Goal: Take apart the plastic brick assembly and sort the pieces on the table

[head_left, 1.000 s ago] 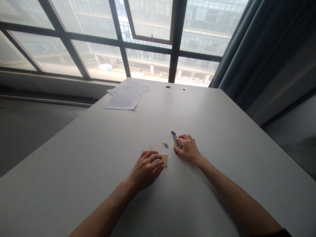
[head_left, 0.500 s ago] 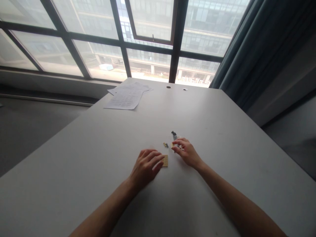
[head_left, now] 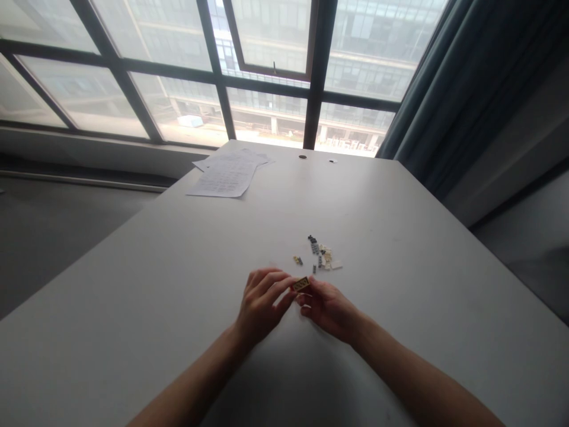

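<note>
A small tan studded plate (head_left: 301, 284) is held between both hands just above the grey table (head_left: 178, 284). My left hand (head_left: 262, 302) pinches its left end with curled fingers. My right hand (head_left: 326, 307) grips its right end from below, and whether it also holds a small piece is hidden. Just beyond lies a loose pile of small grey, dark and cream bricks (head_left: 323, 255). A tiny tan and grey piece (head_left: 297, 260) lies apart, left of the pile.
Printed paper sheets (head_left: 229, 174) lie at the table's far left edge. Two small round holes (head_left: 303, 157) sit near the far edge by the window. A dark curtain (head_left: 448, 89) hangs at the right. Floor drops away left of the table.
My right hand left the brick pile and came back toward me to meet the left hand. The tan plate is lifted off the table and tilted, now held by both hands.
</note>
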A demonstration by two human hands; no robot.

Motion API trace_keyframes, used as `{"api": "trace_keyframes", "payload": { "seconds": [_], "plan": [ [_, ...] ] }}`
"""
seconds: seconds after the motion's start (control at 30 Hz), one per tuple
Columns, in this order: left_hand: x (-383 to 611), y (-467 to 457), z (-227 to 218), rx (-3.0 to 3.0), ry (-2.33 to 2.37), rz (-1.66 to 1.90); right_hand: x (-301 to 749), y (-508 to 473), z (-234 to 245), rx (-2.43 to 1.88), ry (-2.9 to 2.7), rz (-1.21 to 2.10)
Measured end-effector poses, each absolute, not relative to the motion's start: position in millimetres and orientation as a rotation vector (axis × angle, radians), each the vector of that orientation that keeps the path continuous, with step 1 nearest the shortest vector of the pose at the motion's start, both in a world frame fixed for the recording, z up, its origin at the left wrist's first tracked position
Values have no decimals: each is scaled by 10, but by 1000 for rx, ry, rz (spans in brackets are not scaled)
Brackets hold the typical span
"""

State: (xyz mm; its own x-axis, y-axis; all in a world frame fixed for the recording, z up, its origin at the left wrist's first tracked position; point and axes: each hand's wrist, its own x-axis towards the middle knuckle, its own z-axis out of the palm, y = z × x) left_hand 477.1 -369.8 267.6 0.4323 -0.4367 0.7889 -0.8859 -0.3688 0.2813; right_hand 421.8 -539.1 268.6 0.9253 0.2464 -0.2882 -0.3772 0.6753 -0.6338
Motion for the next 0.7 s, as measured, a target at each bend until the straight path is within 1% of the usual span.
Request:
{"api": "trace_keyframes", "payload": {
  "seconds": [0.23,0.37,0.6,0.7],
  "plan": [
    [4779,-3695,2650,1982,-1141,809,4187,-5387,2670,-759,166,366],
    [4773,-3703,2657,1980,-1146,813,4186,-5397,2667,-842,156,330],
    [4756,-3721,2691,1971,-1165,825,4198,-5463,2660,-1274,68,179],
    [4765,-3713,2677,1983,-1173,812,4190,-5477,2697,-1509,34,26]
  ]
}}
